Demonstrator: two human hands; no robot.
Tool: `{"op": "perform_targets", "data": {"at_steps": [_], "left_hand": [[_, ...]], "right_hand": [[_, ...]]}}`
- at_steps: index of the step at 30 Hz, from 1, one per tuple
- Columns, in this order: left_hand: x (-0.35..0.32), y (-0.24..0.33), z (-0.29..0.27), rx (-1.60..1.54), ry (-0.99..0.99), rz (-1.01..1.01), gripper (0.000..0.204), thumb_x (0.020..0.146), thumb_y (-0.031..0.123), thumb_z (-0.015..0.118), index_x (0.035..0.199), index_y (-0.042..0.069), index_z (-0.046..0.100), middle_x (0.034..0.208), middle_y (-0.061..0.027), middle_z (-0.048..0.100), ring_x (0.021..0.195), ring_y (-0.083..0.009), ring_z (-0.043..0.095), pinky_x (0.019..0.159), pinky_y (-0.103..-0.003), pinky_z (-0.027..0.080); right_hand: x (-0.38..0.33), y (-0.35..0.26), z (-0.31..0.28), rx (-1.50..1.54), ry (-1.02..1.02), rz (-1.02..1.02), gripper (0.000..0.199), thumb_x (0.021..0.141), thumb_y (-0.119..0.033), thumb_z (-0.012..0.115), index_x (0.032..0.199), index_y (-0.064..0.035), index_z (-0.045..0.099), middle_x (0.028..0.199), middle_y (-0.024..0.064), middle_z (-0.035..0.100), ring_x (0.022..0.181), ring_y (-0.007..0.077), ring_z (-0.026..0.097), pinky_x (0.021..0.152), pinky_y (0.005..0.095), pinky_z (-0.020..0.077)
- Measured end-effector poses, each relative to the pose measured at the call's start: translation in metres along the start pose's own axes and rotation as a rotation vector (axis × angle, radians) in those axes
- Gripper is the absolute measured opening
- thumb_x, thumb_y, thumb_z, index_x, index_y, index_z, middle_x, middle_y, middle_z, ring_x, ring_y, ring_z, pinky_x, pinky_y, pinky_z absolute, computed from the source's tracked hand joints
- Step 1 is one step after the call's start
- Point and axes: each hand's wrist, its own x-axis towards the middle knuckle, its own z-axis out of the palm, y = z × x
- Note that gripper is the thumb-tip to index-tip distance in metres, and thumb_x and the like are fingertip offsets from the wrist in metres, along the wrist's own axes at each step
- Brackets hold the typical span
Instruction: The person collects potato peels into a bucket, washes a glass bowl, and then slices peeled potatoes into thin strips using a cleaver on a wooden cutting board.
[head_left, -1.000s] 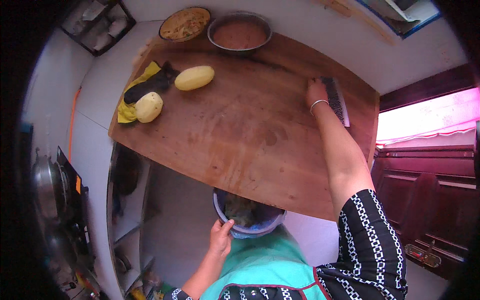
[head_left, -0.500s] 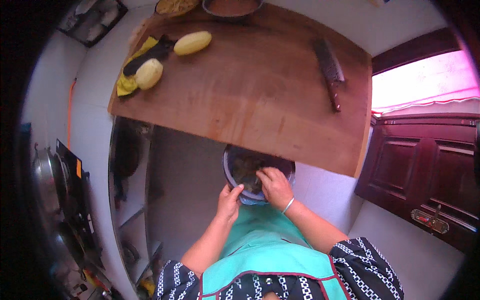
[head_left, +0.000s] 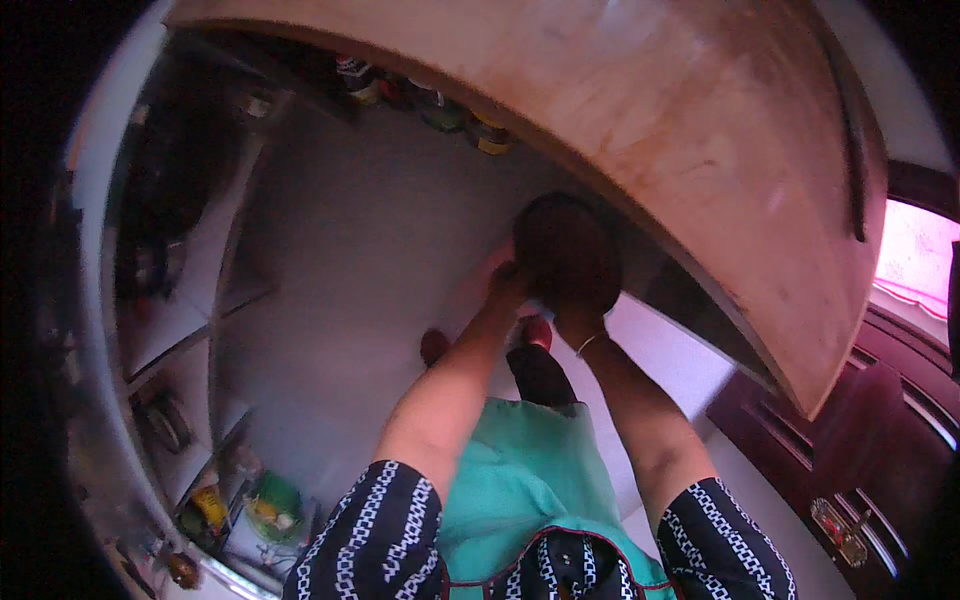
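A round, dark bin (head_left: 568, 250) is low down beneath the table's front edge, its inside in deep shadow. My left hand (head_left: 512, 284) is closed on the bin's left side, near the rim. At the bin's near side, my right hand (head_left: 580, 322) grips the rim, with a light bracelet (head_left: 590, 344) on the wrist. Fingertips of both hands are hard to see in the shade. What lies in the bin cannot be made out.
Overhead is a wooden table (head_left: 640, 90) with a dark knife (head_left: 853, 150) on its right. Several jars (head_left: 488, 133) stand underneath. Shelves (head_left: 190, 300) run along the left, near a green bag (head_left: 274, 508). A dark red door (head_left: 800, 450) is at right.
Both hands and the bin are lower, farther under the table. My right hand has moved from the dark scraps inside to the rim. The view has tilted down; the potatoes have left it.
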Motion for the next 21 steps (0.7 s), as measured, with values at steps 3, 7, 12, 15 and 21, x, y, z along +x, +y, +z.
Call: {"op": "perform_targets", "data": {"at_steps": [3,7,12,15,21], "left_hand": [[0.118,-0.047,0.010,0.352,-0.098,0.187,0.037,0.080,0.033,0.063,0.100,0.001,0.063,0.101,-0.0063,0.064,0.091,-0.0161,0.059,0.073,-0.031,0.047],[0.110,-0.037,0.021,0.334,-0.137,0.162,0.033,0.083,0.031,0.059,0.100,0.004,0.064,0.095,-0.0054,0.064,0.083,-0.0162,0.059,0.071,-0.032,0.048],[0.057,-0.087,0.005,-0.031,-0.028,0.148,0.028,0.086,0.027,0.050,0.096,0.004,0.063,0.079,-0.0050,0.060,0.072,-0.0169,0.057,0.068,-0.033,0.046],[0.000,-0.082,-0.018,0.709,-0.116,0.457,0.024,0.087,0.025,0.048,0.093,0.004,0.060,0.077,-0.0013,0.059,0.068,-0.0162,0.055,0.062,-0.033,0.043],[-0.226,0.072,-0.012,-0.065,0.094,0.198,0.023,0.089,0.015,0.048,0.107,0.003,0.055,0.100,-0.0049,0.059,0.092,-0.0172,0.055,0.081,-0.032,0.045]], "right_hand": [[0.030,0.087,0.037,-0.188,-0.041,0.104,0.048,0.076,-0.010,0.054,0.125,-0.0091,0.051,0.129,0.0186,0.047,0.120,0.0353,0.042,0.103,0.0429,0.0319],[0.051,0.106,0.036,-0.207,-0.419,0.391,0.043,0.078,-0.012,0.053,0.121,-0.0040,0.054,0.131,0.0172,0.045,0.121,0.0328,0.042,0.102,0.0415,0.0329],[0.032,0.062,-0.001,-0.370,-0.314,0.290,0.048,0.081,-0.021,0.056,0.122,0.0020,0.047,0.125,0.0221,0.048,0.115,0.0327,0.047,0.098,0.0407,0.0378],[-0.004,0.003,-0.032,0.048,-0.192,0.352,0.053,0.083,-0.019,0.055,0.131,-0.0011,0.039,0.131,0.0211,0.044,0.120,0.0338,0.044,0.100,0.0394,0.0360],[0.006,-0.230,-0.202,0.380,-0.242,0.025,0.042,0.075,-0.011,0.056,0.116,-0.0032,0.052,0.117,0.0181,0.055,0.105,0.0350,0.054,0.089,0.0391,0.0448]]}}
